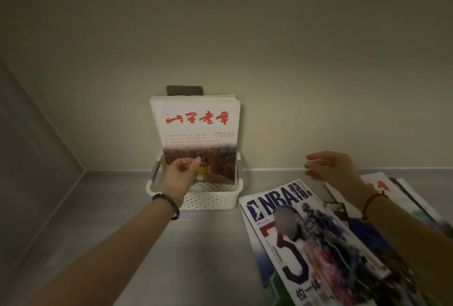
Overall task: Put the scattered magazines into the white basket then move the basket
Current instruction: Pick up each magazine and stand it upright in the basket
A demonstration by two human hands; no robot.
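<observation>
A white perforated basket stands on the grey surface against the back wall. Magazines stand upright in it; the front one is white with red calligraphy and a reddish landscape. My left hand pinches that magazine's lower left corner, thumb in front. My right hand hovers in the air to the right of the basket with relaxed fingers, holding nothing. Below it lies an NBA magazine flat on the surface, on top of other magazines. Further right lie more magazines, one white with red writing.
A dark rectangular object sticks up behind the upright magazines. The back wall runs just behind the basket and a side wall closes the left. Bare grey surface stretches left of and in front of the basket.
</observation>
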